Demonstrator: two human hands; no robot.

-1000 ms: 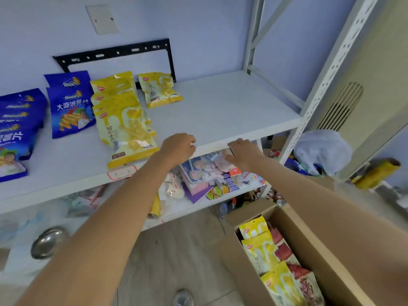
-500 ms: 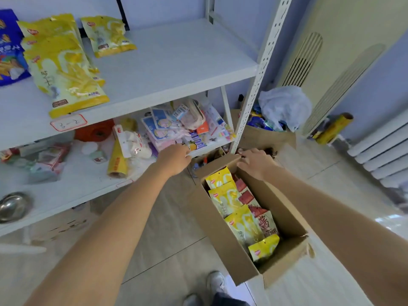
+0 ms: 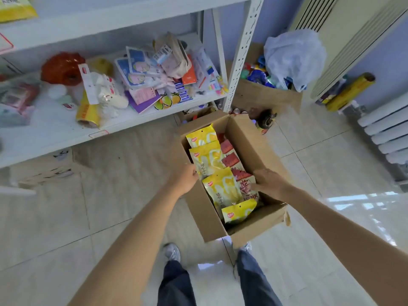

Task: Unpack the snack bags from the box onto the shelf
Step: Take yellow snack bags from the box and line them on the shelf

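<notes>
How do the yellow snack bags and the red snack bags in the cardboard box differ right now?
The yellow snack bags line the box's left side, under the left hand; the red snack bags sit along the right side, with the right hand on them. The yellow ones show almost fully; the red ones are partly covered by them. Four yellow bags can be counted; the red count is unclear. Both kinds stand in rows in the brown cardboard box.

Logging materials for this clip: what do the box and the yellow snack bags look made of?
Box: brown corrugated cardboard, matte, with a frayed, torn corner. Yellow snack bags: probably glossy printed plastic film, judging by the sheen, the crinkles and the punched hang hole.
</notes>
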